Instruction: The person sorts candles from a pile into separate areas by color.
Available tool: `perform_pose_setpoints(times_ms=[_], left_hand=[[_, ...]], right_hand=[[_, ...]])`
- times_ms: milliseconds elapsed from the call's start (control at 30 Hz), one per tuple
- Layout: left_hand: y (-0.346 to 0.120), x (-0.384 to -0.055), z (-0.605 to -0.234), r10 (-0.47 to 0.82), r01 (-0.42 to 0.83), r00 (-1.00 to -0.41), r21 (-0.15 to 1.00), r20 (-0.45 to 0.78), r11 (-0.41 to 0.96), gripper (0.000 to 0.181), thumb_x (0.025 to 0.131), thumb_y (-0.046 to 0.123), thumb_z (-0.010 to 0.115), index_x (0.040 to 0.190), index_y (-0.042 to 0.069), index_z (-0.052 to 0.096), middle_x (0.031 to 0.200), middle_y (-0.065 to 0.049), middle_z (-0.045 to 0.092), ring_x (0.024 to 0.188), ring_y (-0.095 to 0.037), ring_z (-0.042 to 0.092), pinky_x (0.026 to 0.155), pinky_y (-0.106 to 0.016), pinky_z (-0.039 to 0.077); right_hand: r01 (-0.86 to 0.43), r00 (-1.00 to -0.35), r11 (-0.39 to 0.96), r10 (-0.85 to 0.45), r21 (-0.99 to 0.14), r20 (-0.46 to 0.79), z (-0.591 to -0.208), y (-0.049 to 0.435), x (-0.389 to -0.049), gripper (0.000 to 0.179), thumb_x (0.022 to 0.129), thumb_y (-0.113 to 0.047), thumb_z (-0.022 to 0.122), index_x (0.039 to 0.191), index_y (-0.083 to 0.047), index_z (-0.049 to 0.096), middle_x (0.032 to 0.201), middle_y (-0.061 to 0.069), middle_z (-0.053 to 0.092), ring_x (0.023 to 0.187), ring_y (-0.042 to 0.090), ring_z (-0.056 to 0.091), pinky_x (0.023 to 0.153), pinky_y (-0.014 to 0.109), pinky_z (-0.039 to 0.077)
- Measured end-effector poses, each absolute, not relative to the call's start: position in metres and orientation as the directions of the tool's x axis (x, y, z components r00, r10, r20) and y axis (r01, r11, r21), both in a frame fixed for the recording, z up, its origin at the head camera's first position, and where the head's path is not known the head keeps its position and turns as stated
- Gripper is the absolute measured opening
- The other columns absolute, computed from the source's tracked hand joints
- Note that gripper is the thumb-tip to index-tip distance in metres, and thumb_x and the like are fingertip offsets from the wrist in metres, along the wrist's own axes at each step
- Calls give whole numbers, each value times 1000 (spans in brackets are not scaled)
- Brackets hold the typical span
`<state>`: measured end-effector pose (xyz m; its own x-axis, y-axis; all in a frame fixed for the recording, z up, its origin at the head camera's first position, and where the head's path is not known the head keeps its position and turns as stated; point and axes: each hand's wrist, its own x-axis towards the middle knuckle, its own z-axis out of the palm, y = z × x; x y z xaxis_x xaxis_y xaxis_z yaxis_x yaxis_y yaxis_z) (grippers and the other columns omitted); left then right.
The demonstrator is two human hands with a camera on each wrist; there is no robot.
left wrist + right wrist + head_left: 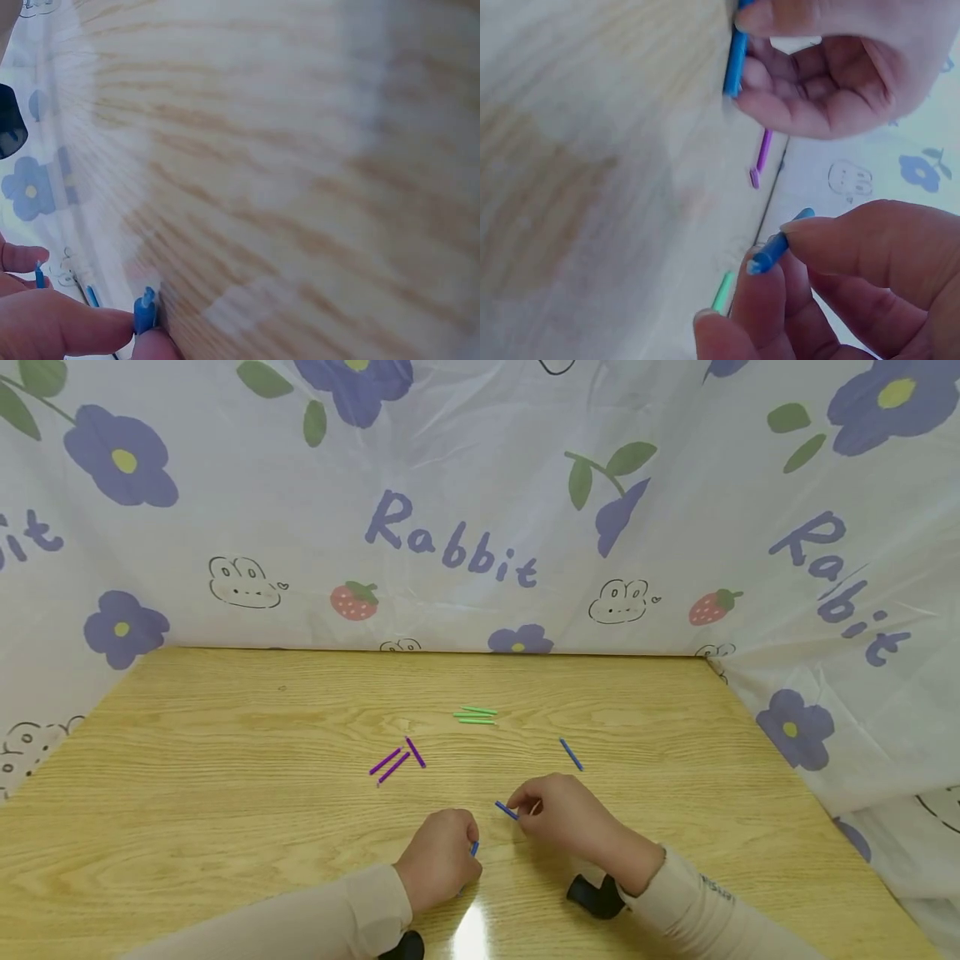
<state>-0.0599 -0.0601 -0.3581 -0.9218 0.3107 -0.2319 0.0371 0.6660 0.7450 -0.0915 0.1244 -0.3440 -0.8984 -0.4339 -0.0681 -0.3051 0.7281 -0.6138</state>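
My left hand [438, 858] pinches a thin blue candle [735, 64] between thumb and fingers, low over the table near its front. To the right, my right hand [566, 818] holds another blue candle [506, 811] by thumb and fingertips, its free end pointing left. A pale wick tip shows on that candle in the right wrist view. Beyond the right hand, a third blue candle [571, 754] lies slanted on the wood. Curled fingers hide part of both held candles.
Three purple candles [393, 768] lie on the wooden table [225, 810] left of centre. Three green candles [477, 722] lie side by side farther back. A printed white curtain [465, 460] hangs behind the table and along its sides.
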Motion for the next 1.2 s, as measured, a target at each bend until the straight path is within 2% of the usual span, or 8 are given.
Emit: perform_pose_setpoints(times_ms=[300,533,733,967,1200], left_hand=[[-59,-61,-357,304,22,-918,735,-254,678,20,73,-9,70,88,-3,59,73,-5,53,62,-16,49,55,-27,43],[-60,-58,-357,299,-29,-913,774,-279,633,20,74,-13,66,89,-4,58,74,-8,53,48,-11,50,46,-24,44],[-60,-57,-357,300,-66,-905,796,-303,602,20,75,-15,63,90,-3,57,76,-9,52,49,-12,48,45,-22,43],[-61,-58,-360,302,-72,-903,800,-306,595,20,76,-15,62,89,-1,56,71,-8,50,48,-12,48,44,-22,43],[-61,-58,-360,297,-72,-903,792,-310,607,19,76,-14,63,88,-1,56,75,-9,52,49,-13,49,44,-23,43]], right_hand=[[-277,-925,739,-379,-614,-40,-342,135,-99,18,83,1,62,94,-7,73,81,-3,66,76,10,60,65,25,49],[-234,-941,731,-335,-641,-38,-340,142,-104,16,84,-2,62,95,-6,73,82,-1,66,77,12,62,66,27,50],[-196,-957,721,-290,-665,-32,-339,151,-111,16,87,-3,62,99,-5,72,84,0,66,81,15,63,69,30,51],[-128,-972,734,-227,-668,-63,-337,162,-119,20,90,-7,60,107,-4,71,90,2,67,81,15,62,64,29,48],[-65,-981,703,-175,-708,-84,-338,175,-128,24,92,-8,59,113,-1,68,98,8,67,73,18,61,60,29,47]])
